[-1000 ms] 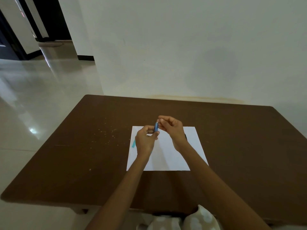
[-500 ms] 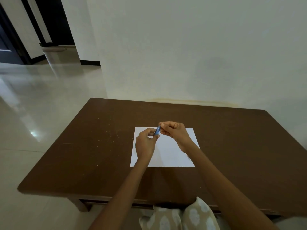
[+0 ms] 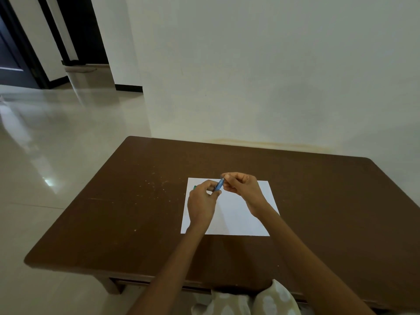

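Fingers (image 3: pixel 234 178) of both your hands pinch the blue pen (image 3: pixel 219 184), left hand (image 3: pixel 202 201) low, right hand (image 3: pixel 244 189) at its far tip. Its length slants away from you.

We tipped the blue pen (image 3: pixel 219 184) from near upright to a lean, top end toward the upper right. Our left hand (image 3: pixel 201 204) and right hand (image 3: pixel 243 189) sank slightly lower in the frame. The view pulled back, so the table (image 3: pixel 113 223) showed more of its near-left corner. The teal sliver (image 3: pixel 194 187) re-emerged left of our left hand.
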